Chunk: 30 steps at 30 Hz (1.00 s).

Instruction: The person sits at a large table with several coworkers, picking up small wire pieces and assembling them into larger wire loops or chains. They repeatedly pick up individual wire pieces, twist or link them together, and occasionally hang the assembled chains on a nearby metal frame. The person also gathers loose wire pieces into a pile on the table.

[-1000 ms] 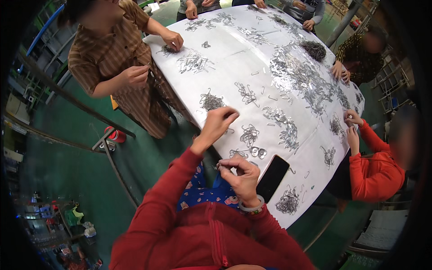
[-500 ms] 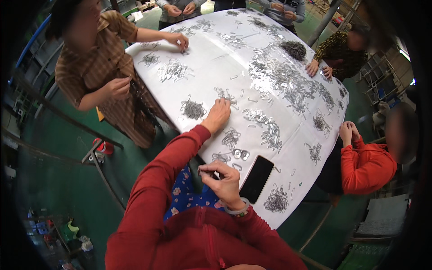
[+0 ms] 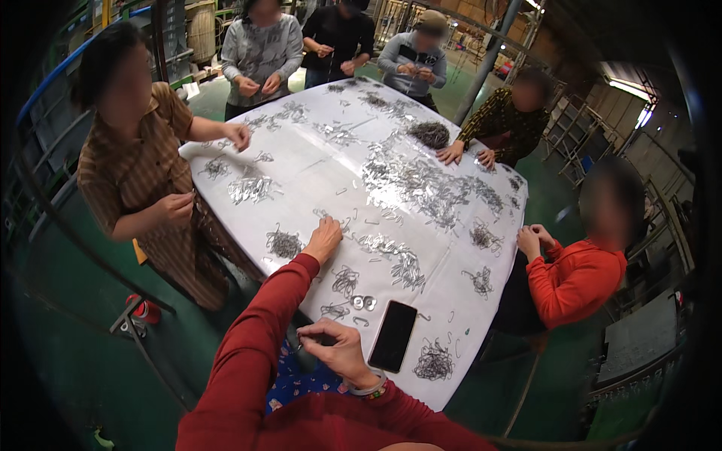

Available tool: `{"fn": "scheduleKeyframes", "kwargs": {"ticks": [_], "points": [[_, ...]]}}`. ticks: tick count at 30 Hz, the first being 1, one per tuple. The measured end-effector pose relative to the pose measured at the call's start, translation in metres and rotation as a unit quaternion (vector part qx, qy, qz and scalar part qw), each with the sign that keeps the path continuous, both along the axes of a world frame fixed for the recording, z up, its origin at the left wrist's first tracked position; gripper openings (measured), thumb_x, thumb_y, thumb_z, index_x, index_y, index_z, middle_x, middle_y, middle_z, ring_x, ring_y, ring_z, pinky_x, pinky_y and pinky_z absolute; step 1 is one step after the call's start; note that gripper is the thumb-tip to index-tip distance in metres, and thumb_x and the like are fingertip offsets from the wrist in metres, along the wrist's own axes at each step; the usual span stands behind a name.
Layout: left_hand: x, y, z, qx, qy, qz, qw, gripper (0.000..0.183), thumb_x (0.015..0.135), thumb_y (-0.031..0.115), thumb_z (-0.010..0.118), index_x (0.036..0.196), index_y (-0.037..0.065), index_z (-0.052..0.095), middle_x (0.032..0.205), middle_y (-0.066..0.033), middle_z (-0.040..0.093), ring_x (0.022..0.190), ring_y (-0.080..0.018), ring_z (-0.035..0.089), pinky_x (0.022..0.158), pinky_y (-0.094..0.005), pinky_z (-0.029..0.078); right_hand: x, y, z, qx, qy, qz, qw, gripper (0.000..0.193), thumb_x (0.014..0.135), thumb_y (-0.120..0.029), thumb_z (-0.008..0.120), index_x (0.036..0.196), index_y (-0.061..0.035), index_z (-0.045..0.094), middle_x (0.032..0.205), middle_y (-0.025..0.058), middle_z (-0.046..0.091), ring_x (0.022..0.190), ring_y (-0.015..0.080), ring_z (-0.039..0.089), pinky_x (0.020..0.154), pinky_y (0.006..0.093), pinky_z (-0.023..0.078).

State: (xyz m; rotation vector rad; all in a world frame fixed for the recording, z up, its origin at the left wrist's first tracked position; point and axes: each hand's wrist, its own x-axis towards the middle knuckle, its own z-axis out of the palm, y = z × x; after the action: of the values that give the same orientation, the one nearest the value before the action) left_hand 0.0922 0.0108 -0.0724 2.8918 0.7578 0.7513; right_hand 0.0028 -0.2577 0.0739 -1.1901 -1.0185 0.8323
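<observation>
The loose wire hooks (image 3: 345, 224) lie on the near-left part of the white table (image 3: 301, 180), and the left hand (image 3: 323, 240) is down right at them. 1 second ago that hand was lifted, blurred, over a denser pile; now its fingertips meet the hooks, so I'd judge the work has passed to picking there. Its fingers look narrow, but from here I cannot tell whether they hold a hook.

The right hand (image 3: 344, 352) waits near the table's edge, thumb and forefinger pinched on a small dark piece (image 3: 301, 340), too small to make out.

Just beside the left wrist sits the dark hook pile (image 3: 286, 244); nearer the body, a tangle of hooks (image 3: 345, 280) and 2 round metal pieces (image 3: 362, 302). Flat metal strips (image 3: 402, 267) spread to the right, with a phone (image 3: 392, 336) below.

Around the table are 6 co-workers, among them 1 in brown stripes (image 3: 128, 165) and 1 in bright red (image 3: 568, 282).
</observation>
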Motion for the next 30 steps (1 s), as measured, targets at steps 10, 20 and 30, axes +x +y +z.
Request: {"fn": "scheduleKeyframes", "kwargs": {"ticks": [10,20,30], "points": [[-0.015,-0.004,-0.006,0.153,0.054,-0.056,0.985,0.013,0.079,0.004,0.057,0.089,-0.004,0.058,0.09,-0.0152,0.056,0.091,-0.0257,0.059,0.066,-0.0294,0.056,0.005,0.0,-0.005,-0.045,0.035,0.014,0.998,0.016,0.081,0.007,0.066,0.095,0.002,0.072,0.087,0.0058,0.068,0.08,0.0092,0.063,0.073,0.0207,0.049],[-0.001,0.017,0.059,0.031,-0.042,-0.036,0.998,0.013,0.078,0.008,0.059,0.077,0.01,0.072,0.092,-0.013,0.059,0.091,-0.0314,0.058,0.073,-0.0407,0.051,0.006,-0.005,-0.003,-0.013,0.011,0.003,1.0,0.016,0.08,0.004,0.068,0.095,0.0005,0.072,0.087,0.0041,0.068,0.081,0.0088,0.062,0.076,0.022,0.048],[-0.13,-0.079,0.135,-0.426,-0.173,-0.024,0.888,0.019,0.085,0.011,0.067,0.094,-0.004,0.07,0.076,-0.0117,0.07,0.066,-0.0138,0.067,0.063,-0.0268,0.053,-0.004,-0.001,-0.008,-0.035,0.063,-0.023,0.997,0.014,0.082,0.009,0.066,0.093,0.0031,0.071,0.084,0.0044,0.067,0.072,0.0081,0.062,0.065,0.0199,0.048]]}}
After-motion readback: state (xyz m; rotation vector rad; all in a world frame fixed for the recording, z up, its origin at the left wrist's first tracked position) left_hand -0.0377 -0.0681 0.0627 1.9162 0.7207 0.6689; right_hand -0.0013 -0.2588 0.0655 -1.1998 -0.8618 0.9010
